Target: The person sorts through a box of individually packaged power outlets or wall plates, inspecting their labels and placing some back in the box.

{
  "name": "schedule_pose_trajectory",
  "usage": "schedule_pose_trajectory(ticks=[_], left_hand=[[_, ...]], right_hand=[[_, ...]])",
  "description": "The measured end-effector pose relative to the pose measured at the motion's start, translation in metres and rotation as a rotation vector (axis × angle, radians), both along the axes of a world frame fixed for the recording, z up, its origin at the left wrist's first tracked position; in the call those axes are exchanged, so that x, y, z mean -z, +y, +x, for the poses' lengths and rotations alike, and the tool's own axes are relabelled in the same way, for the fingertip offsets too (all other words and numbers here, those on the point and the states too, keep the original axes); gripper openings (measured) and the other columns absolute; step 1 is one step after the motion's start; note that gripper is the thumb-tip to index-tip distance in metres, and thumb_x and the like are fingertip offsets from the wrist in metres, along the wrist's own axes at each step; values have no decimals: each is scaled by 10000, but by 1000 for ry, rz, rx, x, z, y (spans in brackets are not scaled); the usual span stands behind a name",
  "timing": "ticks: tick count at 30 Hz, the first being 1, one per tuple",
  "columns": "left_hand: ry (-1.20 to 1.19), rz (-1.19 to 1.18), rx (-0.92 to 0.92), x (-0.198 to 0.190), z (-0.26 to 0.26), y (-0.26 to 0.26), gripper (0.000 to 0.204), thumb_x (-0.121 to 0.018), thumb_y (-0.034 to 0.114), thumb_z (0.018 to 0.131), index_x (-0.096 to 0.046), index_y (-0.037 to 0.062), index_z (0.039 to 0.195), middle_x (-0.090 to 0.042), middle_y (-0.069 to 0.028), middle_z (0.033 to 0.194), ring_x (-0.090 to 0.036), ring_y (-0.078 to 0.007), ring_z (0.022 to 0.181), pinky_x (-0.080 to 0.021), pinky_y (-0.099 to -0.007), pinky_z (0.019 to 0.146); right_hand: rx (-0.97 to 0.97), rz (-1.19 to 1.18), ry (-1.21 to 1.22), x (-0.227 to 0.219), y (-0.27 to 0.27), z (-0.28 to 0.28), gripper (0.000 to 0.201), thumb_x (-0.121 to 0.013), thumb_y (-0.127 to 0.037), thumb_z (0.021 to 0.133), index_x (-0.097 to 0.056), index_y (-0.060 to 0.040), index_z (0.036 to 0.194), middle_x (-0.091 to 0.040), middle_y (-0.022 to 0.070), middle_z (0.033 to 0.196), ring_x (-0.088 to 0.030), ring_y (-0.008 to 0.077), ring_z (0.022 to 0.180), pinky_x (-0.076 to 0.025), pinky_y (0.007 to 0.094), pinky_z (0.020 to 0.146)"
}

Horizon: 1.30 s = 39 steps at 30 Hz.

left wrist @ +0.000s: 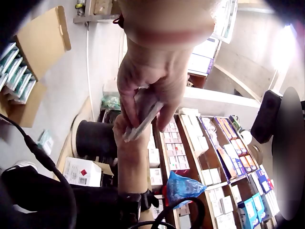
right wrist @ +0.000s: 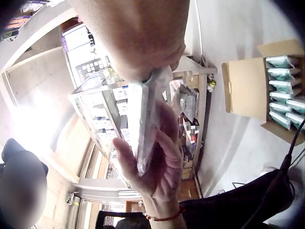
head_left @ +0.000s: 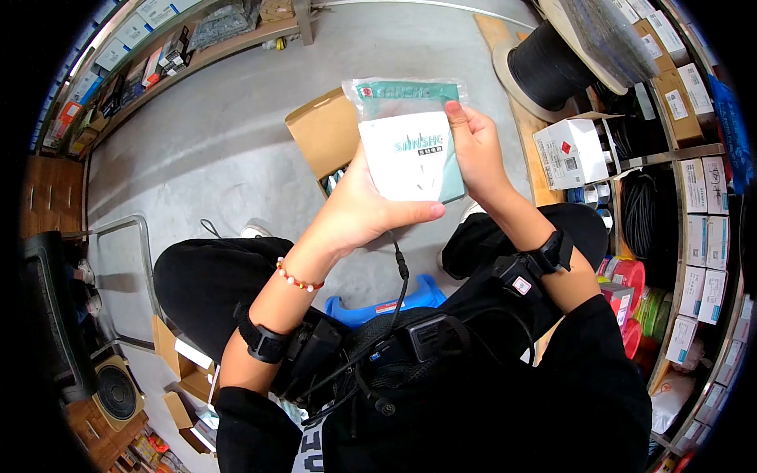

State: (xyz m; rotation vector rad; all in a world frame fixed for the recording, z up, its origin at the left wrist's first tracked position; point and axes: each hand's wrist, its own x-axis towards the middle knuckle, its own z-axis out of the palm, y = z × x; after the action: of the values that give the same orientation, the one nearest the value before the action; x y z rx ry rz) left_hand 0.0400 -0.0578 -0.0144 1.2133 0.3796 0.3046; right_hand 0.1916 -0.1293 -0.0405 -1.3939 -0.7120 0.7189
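Observation:
In the head view, a square packaged wall socket in a clear plastic bag faces up, its white front bearing green lettering and its top band teal. My left hand grips it from the lower left, thumb across the lower edge. At the upper right corner my right hand pinches the bag, thumb on the front. The right wrist view shows the packet edge-on between both hands. Beyond the hands an open cardboard box sits on the floor; several similar teal-and-white packets fill it in the right wrist view.
A black cable reel and a white carton stand at the right, beside shelves of small boxes. A blue plastic stool shows by my legs. More open cartons lie at the lower left. A dark cable hangs before me.

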Motion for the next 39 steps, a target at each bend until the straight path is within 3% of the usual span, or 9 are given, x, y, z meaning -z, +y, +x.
schedule_pose_trajectory(ticks=[3, 12, 27, 31, 34, 39], left_hand=[[27, -13, -25, -5, -2, 0, 697, -762, 77, 572, -364, 1, 1139, -511, -58, 1044, -487, -143, 985, -407, -282, 845], [-18, -174, -34, 1, -1, 0, 510, -718, 45, 625, -462, -9, 1063, -561, -75, 997, -545, -143, 894, -443, -276, 787], [-56, -230, -106, 2, -2, -3, 360, -588, 193, 794, -482, -24, 1060, -574, -91, 974, -552, -128, 862, -446, -251, 753], [-52, -210, -96, 2, -1, -2, 367, -598, 207, 789, -487, -22, 1054, -576, -88, 968, -553, -125, 854, -447, -249, 745], [-46, -184, -98, 2, -1, -2, 363, -608, 198, 782, -491, -19, 1048, -577, -86, 968, -553, -123, 854, -448, -249, 742], [-72, -154, -140, 6, 0, 7, 352, -622, 173, 771, -497, -10, 1044, -581, -79, 967, -554, -124, 863, -453, -247, 729]], right_hand=[[15, 9, 36, -4, 0, -3, 387, -448, -346, 874, -576, 4, 766, -585, 25, 673, -496, 48, 577, -402, 195, 521], [10, 9, 212, -20, -1, -12, 380, -429, -344, 882, -565, 5, 819, -590, 37, 718, -518, 59, 599, -422, 200, 538], [17, 22, 240, -22, -3, -14, 367, -436, -339, 881, -568, -3, 818, -591, 30, 716, -518, 48, 593, -419, 187, 533], [23, 21, 279, -20, -2, -14, 365, -438, -346, 878, -569, -11, 814, -590, 26, 711, -515, 45, 588, -416, 185, 526], [-34, -30, 245, -16, -4, -9, 364, -408, -354, 886, -556, -22, 887, -607, 55, 790, -578, 77, 670, -464, 201, 567], [-42, -87, 290, -12, -2, -3, 411, -390, -410, 876, -531, -31, 950, -601, 53, 826, -576, 92, 699, -463, 228, 561]])
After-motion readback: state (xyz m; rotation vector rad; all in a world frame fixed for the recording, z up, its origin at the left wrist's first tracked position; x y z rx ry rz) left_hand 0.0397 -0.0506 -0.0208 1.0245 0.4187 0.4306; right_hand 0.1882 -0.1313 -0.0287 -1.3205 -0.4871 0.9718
